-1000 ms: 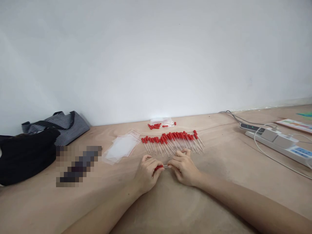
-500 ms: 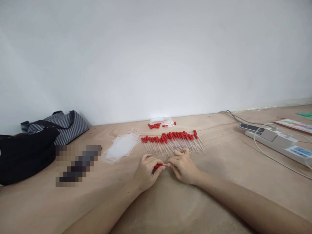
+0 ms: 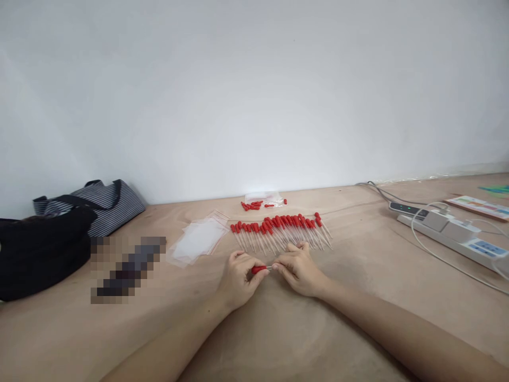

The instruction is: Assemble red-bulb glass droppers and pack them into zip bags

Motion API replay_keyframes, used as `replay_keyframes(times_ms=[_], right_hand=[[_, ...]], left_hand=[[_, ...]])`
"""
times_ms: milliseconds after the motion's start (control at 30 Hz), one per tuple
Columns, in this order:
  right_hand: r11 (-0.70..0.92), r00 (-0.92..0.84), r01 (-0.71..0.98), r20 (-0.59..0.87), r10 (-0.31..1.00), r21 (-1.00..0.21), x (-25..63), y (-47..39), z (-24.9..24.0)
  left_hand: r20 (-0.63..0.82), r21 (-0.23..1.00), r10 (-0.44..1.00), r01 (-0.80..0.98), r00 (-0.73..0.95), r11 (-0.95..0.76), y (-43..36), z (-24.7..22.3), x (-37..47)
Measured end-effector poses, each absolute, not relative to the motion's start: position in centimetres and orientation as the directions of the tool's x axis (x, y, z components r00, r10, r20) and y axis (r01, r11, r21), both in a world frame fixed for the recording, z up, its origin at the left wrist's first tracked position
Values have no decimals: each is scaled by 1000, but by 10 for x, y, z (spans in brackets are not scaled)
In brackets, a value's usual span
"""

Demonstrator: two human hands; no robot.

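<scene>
Between the fingertips of my left hand (image 3: 239, 280) is a red rubber bulb (image 3: 258, 269), pinched with its end poking out. My right hand (image 3: 298, 271) grips a thin clear dropper tube (image 3: 270, 268), of which only a short length shows between the two hands. The tube meets the bulb; how deep it sits inside is hidden. Just beyond my hands lies a slanting row of droppers (image 3: 265, 229), red bulbs toward the wall and clear pointed tubes toward me. Several loose red bulbs (image 3: 252, 205) are scattered behind that row.
Flat clear zip bags (image 3: 201, 237) overlap left of the droppers, and another plastic bag (image 3: 262, 197) lies by the wall. Farther left are a striped bag (image 3: 115, 207), a black cloth item (image 3: 43, 260) and a blurred dark object (image 3: 131, 270). A power strip (image 3: 457, 239) with cables occupies the right.
Both hands stay almost in place, the right one raised very slightly. A little more of the red bulb shows in my left fingers. The view has shifted slightly.
</scene>
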State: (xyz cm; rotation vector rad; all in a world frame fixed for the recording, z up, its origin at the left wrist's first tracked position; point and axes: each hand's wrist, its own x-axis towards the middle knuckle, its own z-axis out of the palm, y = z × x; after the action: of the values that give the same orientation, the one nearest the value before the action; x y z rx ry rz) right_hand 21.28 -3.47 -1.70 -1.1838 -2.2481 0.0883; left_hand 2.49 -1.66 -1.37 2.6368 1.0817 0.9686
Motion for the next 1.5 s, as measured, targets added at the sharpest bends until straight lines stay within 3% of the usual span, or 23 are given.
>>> replay_keyframes(times_ms=[133,267,367,467,533,667,933,1100,1200,1333,1400,1500], right_hand=[[645,-479,727,498,723,-237,224,-34,-15],[618,-444,750,512,735,-237,237,-35,-17],[596,-422,765,509,750,-244,246,-33,-20],[593,-429,768,493,757,-242,250,-31,-23],[581,-423,774,477,770,-252,250,-30,-24],[557,-402,783,456,794,-279,248,-29,-26],[523,-357,796,462,812,-303,244,-27,-29],[483,-297,821,495,817,-304,242,-28,-30],[445,-231,839,537,812,-312,245,-26,-30],[407,-194,862,544,816,-303,252,-22,-31],[420,-217,861,540,814,-287,256,-20,-31],[463,-257,845,555,791,-268,260,-20,-32]], left_hand=[[496,357,671,575,551,-736,-16,-11,23],[548,243,666,665,507,-706,-5,-8,11],[600,156,739,862,306,-483,15,-8,-10],[538,95,834,974,122,-204,38,-8,-38],[422,100,907,993,12,-60,48,-9,-52],[318,120,947,993,-37,-2,56,-7,-65],[346,151,929,985,-131,83,60,-9,-63],[470,172,874,984,-124,47,60,-3,-64],[558,169,829,983,-40,-67,46,3,-56],[580,128,784,925,222,-357,10,0,-32],[587,133,691,791,423,-597,-9,-5,-20],[529,177,637,661,560,-729,-27,-10,-10]])
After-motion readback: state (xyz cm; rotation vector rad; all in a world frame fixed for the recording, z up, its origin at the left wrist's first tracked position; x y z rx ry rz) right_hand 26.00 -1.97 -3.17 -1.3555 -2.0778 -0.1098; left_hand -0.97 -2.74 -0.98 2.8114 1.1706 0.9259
